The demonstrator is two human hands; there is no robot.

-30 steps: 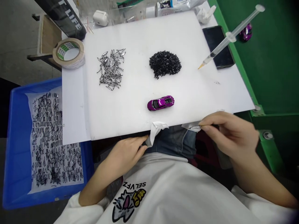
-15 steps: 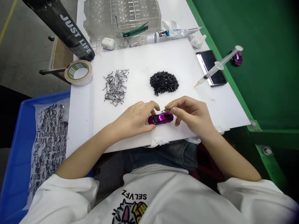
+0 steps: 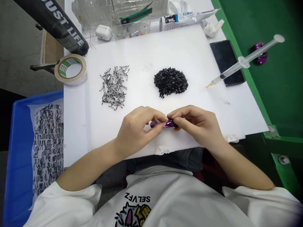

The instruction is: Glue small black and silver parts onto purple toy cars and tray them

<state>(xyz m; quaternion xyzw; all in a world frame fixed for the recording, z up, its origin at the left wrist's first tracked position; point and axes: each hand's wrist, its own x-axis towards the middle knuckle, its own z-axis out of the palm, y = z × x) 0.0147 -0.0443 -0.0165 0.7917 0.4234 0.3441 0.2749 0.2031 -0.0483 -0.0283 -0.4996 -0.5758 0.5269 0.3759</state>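
A small purple toy car [image 3: 168, 124] is between my hands, near the front edge of the white board [image 3: 139, 56]. My left hand [image 3: 139, 127] grips it with thumb and fingertips and partly covers it. My right hand [image 3: 197, 124] has thumb and forefinger pinched at the car's right end; whatever small piece lies between them is hidden. Beyond the hands lie a heap of small black pieces [image 3: 170, 81] and, to the left, a scattered pile of clear, dark-rimmed pieces [image 3: 115, 88].
A syringe [image 3: 243, 62] lies across a phone [image 3: 224, 60] at right. Another purple car [image 3: 259, 53] sits on the green surface. Tape [image 3: 71, 70], a black bottle [image 3: 63, 26], a white case [image 3: 103, 32] and a green cutter [image 3: 136, 16] are around. A blue bin [image 3: 17, 135] stands left.
My left fingers have closed in over the car, which now looks narrower and more covered. My right hand stays at its right end. The whole view has shifted and moved closer.
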